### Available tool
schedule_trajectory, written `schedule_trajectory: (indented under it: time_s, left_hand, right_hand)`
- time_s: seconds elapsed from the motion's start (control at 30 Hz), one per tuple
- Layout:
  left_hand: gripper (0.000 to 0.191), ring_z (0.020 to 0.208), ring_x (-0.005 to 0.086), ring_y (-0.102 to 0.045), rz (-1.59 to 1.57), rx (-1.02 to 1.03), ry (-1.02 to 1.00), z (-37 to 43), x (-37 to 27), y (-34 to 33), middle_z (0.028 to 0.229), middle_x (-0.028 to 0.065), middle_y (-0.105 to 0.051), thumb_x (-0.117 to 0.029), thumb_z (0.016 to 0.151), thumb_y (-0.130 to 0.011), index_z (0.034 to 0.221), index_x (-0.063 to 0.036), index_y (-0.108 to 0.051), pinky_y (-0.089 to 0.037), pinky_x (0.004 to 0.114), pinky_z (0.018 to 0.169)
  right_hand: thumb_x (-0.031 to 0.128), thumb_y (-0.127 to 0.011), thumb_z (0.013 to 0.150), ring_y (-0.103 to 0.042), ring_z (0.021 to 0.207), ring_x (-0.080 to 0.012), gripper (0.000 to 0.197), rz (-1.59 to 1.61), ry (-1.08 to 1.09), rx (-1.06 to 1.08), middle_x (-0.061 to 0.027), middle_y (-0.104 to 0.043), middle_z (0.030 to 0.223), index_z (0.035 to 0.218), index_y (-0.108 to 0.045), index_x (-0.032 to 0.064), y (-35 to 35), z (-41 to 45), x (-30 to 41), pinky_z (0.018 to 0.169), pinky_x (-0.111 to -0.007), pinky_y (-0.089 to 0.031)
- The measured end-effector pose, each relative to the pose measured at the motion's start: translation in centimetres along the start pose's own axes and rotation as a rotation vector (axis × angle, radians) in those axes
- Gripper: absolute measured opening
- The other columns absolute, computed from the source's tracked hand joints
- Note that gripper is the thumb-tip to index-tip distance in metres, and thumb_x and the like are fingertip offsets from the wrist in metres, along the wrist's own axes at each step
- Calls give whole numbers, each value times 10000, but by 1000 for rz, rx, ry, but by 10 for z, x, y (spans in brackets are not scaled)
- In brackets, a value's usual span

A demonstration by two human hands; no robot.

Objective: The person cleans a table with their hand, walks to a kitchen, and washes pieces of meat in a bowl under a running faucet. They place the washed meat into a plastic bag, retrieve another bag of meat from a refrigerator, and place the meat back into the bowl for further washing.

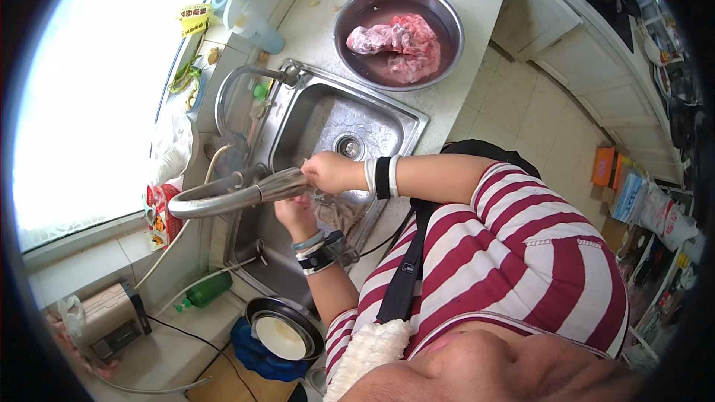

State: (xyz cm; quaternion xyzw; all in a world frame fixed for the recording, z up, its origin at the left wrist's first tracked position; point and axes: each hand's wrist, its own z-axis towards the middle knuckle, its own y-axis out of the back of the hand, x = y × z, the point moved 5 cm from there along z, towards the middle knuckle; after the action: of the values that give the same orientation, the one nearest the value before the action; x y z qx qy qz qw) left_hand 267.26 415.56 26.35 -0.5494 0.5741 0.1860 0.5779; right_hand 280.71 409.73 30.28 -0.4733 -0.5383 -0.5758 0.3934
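Note:
Both hands are close together over the divided stainless steel sink (329, 106), beside the spray head of a pull-out faucet (282, 184). My right hand (332, 172) has its fingers closed at the nozzle end, on what looks like thin clear wet plastic. Just below it, my left hand (296, 218) is curled at the same bundle, its fingertips partly hidden by the spray head. A brownish, ribbed wet cloth or bag (338, 215) hangs from the hands into the sink; which of these it is, I cannot tell. Part of the drain (349, 147) shows behind the right hand.
A steel basin (459, 39) holding raw meat (413, 47) in pinkish water stands beyond the sink. A second, curved faucet (223, 95) rises at the sink's back edge. Stacked bowls (282, 338), a green bottle (209, 290) and a hose lie near the left arm.

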Motion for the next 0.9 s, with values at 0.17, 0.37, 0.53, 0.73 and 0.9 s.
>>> schedule_trajectory:
  time_s: [0.17, 0.37, 0.53, 0.73, 0.9]
  left_hand:
    - [441, 1132, 270, -428, -198, -447, -68, 13, -23, 68, 1227, 169, -427, -258, 856, -448, 1185, 33, -414, -339, 383, 968]
    - [610, 1239, 311, -305, -508, -335, -59, 23, -46, 52, 1336, 168, -318, -402, 843, -396, 1281, 16, -325, -217, 432, 1055]
    - [554, 1128, 356, -432, -365, -86, -132, 32, -67, 41, 1233, 184, -448, -426, 856, -324, 1202, -8, -438, -318, 516, 967]
    - [426, 1031, 291, -511, 98, -421, -21, 11, -42, 44, 1116, 155, -529, -340, 897, -374, 1149, -12, -477, -412, 437, 888]
    - [328, 860, 133, -516, 374, -543, -42, -42, 4, 0, 993, 43, -537, -160, 846, -537, 1135, -25, -460, -408, 239, 743]
  right_hand:
    - [176, -581, 731, -590, 731, -308, 146, -59, 20, -14, -158, -604, 755, 750, -618, 37, 6, 0, -3, 642, -382, -453]
    - [226, -643, 697, -558, 900, -315, 314, -190, 46, 45, -159, -597, 931, 935, -606, 25, 23, -12, -6, 811, -375, -438]
    - [274, -647, 707, -526, 965, -314, 381, -337, 122, 99, -159, -567, 1007, 1003, -581, 44, 46, -22, 0, 853, -389, -413]
    - [233, -638, 737, -556, 932, -296, 347, -113, 275, -80, -169, -570, 1005, 995, -585, 6, 118, -38, 30, 816, -361, -435]
    - [209, -630, 765, -587, 854, -223, 313, 14, 206, -74, -142, -588, 963, 1003, -584, 11, 205, -63, 42, 765, -311, -460]
